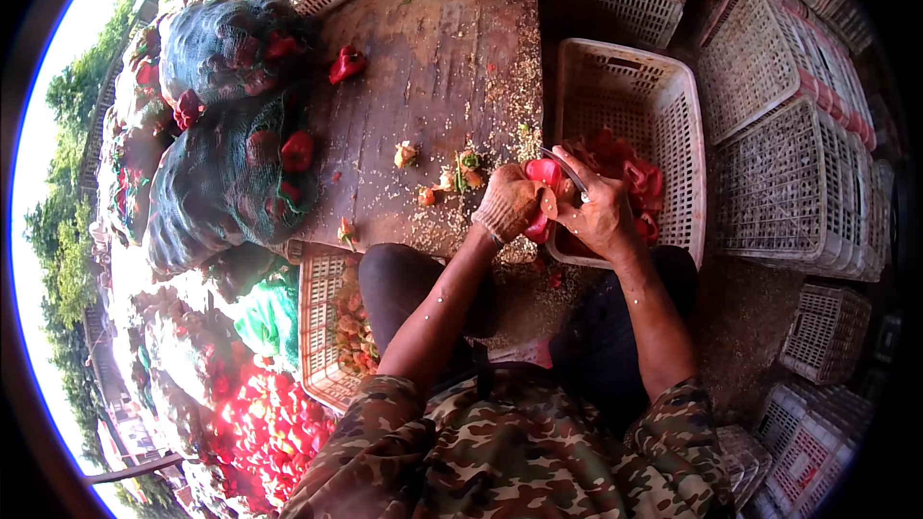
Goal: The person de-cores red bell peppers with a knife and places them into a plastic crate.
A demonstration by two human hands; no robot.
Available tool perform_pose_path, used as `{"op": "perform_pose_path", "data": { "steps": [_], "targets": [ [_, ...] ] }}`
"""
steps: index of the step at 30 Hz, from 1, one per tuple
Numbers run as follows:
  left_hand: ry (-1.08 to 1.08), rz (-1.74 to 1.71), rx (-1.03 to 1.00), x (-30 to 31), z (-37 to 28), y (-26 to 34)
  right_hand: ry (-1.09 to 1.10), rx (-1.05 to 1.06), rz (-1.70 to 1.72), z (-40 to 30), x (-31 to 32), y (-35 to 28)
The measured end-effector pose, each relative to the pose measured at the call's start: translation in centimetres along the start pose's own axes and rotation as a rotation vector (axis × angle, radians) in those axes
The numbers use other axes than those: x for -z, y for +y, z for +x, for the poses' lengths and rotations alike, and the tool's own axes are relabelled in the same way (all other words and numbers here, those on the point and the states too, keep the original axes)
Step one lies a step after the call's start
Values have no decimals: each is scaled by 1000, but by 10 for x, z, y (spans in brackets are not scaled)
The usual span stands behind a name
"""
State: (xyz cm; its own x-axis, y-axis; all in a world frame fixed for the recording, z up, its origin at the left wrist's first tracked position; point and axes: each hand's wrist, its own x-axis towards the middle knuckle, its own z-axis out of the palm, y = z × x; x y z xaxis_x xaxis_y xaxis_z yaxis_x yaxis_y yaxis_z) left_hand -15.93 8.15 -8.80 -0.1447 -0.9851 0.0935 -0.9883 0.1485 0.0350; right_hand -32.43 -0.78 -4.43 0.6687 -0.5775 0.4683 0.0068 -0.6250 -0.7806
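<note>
My left hand [509, 203], in a dirty knit glove, grips a red bell pepper [543, 174] at the front right corner of the wooden table [433, 36]. Bare, my right hand [593, 205] holds a small knife [570, 169] by the pepper, its thumb close to the gloved fingers. Just beyond both hands is a plastic crate [674, 108] with red pepper pieces [640, 180] inside. Cut pepper tops with stems [469, 169] and pale seeds lie scattered on the table left of my hands.
Green mesh sacks of red peppers [223, 166] stand along the table's left side, a loose red pepper [347, 63] beside them. An orange-rimmed crate [306, 324] holding pepper tops stands by my left knee. Stacked plastic crates [771, 180] line the right. Many red peppers [270, 432] are heaped lower left.
</note>
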Motion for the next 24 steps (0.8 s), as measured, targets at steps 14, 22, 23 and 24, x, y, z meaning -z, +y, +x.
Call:
{"op": "perform_pose_path", "data": {
  "steps": [14, 22, 23, 24],
  "targets": [
    [209, -1960, 794, -4, 13, 55, 337, -418, 224, -2, 31, 47],
    [205, -1134, 567, 42, 41, 33, 391, -301, 222, 6, 47, 37],
    [196, -1267, 644, 36, 30, 16, 302, -412, 159, 4, 39, 30],
    [250, -1210, 692, 42, 17, 0, 180, -371, 19, 6, 32, 28]
  ]
}}
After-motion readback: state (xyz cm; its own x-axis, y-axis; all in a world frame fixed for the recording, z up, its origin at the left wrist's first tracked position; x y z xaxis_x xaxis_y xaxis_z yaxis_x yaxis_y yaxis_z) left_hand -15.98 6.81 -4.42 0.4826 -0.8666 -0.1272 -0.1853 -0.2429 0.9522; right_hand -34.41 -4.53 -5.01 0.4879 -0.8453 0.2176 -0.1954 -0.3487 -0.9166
